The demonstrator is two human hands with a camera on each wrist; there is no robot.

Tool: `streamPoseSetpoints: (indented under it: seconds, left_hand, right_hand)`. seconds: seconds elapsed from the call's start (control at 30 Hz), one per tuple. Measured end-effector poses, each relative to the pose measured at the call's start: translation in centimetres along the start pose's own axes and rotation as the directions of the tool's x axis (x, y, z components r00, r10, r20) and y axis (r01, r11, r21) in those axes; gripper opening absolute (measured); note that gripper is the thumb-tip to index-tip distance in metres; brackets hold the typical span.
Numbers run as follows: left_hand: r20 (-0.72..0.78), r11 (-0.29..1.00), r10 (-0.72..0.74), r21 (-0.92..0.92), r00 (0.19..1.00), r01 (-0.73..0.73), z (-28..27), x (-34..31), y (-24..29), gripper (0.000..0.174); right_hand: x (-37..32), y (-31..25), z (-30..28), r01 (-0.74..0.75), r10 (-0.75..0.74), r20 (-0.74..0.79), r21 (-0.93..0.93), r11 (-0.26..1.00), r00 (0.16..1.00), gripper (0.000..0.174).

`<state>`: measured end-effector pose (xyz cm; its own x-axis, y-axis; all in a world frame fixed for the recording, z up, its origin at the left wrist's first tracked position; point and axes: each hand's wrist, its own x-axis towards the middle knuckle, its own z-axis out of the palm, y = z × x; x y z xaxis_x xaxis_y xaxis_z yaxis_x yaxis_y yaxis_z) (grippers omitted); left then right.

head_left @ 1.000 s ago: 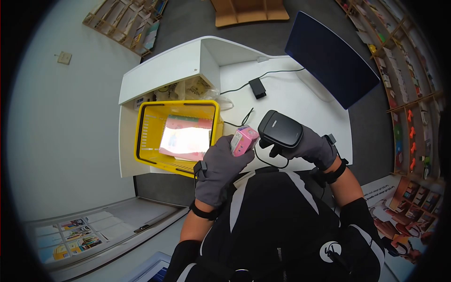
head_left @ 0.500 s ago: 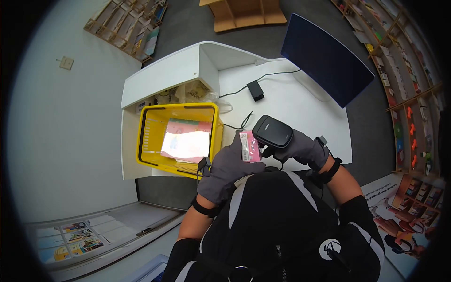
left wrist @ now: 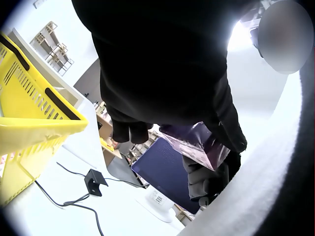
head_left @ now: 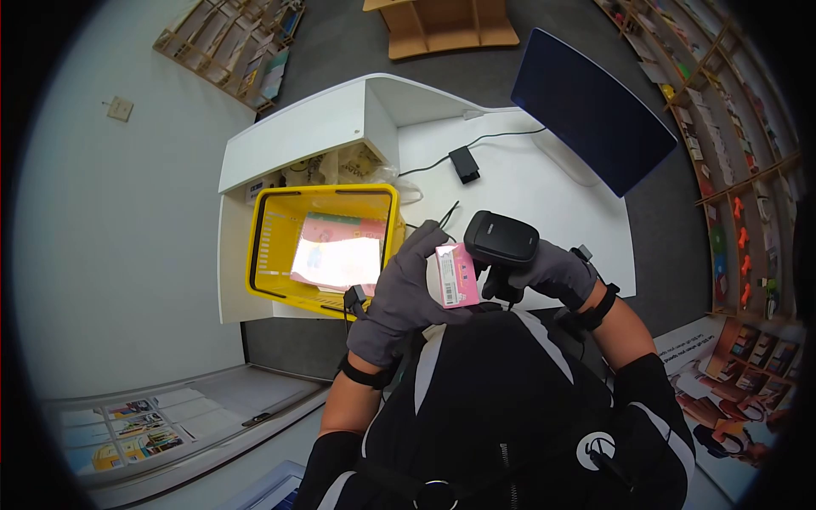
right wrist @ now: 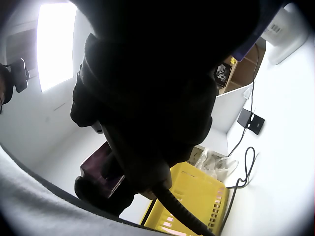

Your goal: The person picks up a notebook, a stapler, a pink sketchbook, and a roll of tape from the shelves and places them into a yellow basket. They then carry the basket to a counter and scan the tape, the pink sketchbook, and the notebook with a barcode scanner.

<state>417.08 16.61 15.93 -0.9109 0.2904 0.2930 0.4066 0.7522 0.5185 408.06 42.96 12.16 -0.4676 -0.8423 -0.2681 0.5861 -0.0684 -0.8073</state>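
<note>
In the head view my gloved left hand (head_left: pixel 393 293) holds a small pink box (head_left: pixel 464 274) between thumb and fingers, its white barcode side facing up. My gloved right hand (head_left: pixel 557 274) grips a black barcode scanner (head_left: pixel 501 238) by its handle, with the scanner head right beside the box's upper corner. The left wrist view shows the box (left wrist: pixel 197 142) in shadow under the fingers. From the right wrist, the scanner's handle (right wrist: pixel 135 155) is dark, with its ribbed cable (right wrist: pixel 179 214) running down from it.
A yellow basket (head_left: pixel 393 255) left of my hands contains a pink spiral-bound book (head_left: pixel 344 225). On the white desk (head_left: pixel 518 170) stand a monitor (head_left: pixel 595 110) and a small black holder (head_left: pixel 464 164) with cables. Plastic bags (head_left: pixel 357 161) fill the shelf behind the basket.
The left hand has turned the pink box so its barcode side faces up, and its fingers have spread wider. The scanner shifted left, then slightly back right, staying close to the box.
</note>
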Motion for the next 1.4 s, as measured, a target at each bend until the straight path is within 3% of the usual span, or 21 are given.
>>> streamPoseSetpoints:
  seconds: [0.03,0.07,0.13,0.33,0.4,0.5,0.63,0.73,0.87,1.13,1.4]
  left_hand:
    - [-0.002,1.000,-0.001,0.000,1.000,0.001,0.3,-0.3,0.0,0.132]
    - [0.030,0.980,-0.083,-0.182,0.996,0.087,0.8,-0.7,-0.2,0.129]
    - [0.135,0.822,-0.218,-0.509,0.967,0.257,1.4,-1.4,-0.3,0.123]
    - [0.066,0.930,-0.183,-0.311,0.981,0.195,1.5,-2.3,-0.5,0.118]
    - [0.004,0.956,-0.123,-0.269,0.992,0.119,1.6,-2.5,-0.7,0.115]
    - [-0.010,0.972,-0.148,-0.185,0.989,0.143,0.9,-2.7,-0.5,0.114]
    - [-0.029,0.977,-0.176,-0.128,0.984,0.171,-0.2,-3.0,-0.7,0.111]
    - [-0.005,0.976,-0.181,-0.123,0.983,0.179,-0.8,-3.1,-0.8,0.108]
    - [0.071,0.973,-0.199,-0.102,0.977,0.205,-0.8,-3.2,-1.0,0.105]
    - [0.124,0.971,-0.235,-0.004,0.964,0.238,-0.9,-3.4,-0.8,0.102]
    - [0.118,0.977,-0.203,-0.037,0.972,0.208,-0.6,-3.1,-0.9,0.104]
  right_hand:
    - [0.2,0.4,-0.4,0.004,-0.003,0.012,-0.039,0.999,1.000,0.064]
    - [0.5,0.8,-0.8,0.009,-0.007,0.025,-0.079,0.997,1.000,0.064]
    - [0.9,1.4,-1.7,0.000,0.005,0.047,-0.103,0.995,0.999,0.063]
    - [1.7,2.8,-2.2,0.021,-0.010,0.042,-0.258,0.966,0.999,0.059]
    - [1.4,2.0,-1.4,0.004,0.000,0.019,-0.253,0.968,1.000,0.056]
    - [0.3,0.3,-0.3,-0.030,0.023,-0.030,-0.241,0.970,0.999,0.051]
    - [-1.0,-1.4,-0.3,0.013,0.003,0.032,-0.473,0.881,0.999,0.041]
    - [-2.1,-1.4,-1.0,0.054,0.004,0.080,-0.712,0.700,0.997,0.038]
    - [-2.9,-1.7,-0.2,-0.027,0.105,0.067,-0.706,0.708,0.992,0.037]
    - [-2.3,-2.0,1.0,-0.034,0.168,0.111,-0.730,0.683,0.979,0.039]
    - [-2.2,-1.6,0.4,-0.002,0.127,0.109,-0.754,0.657,0.986,0.041]
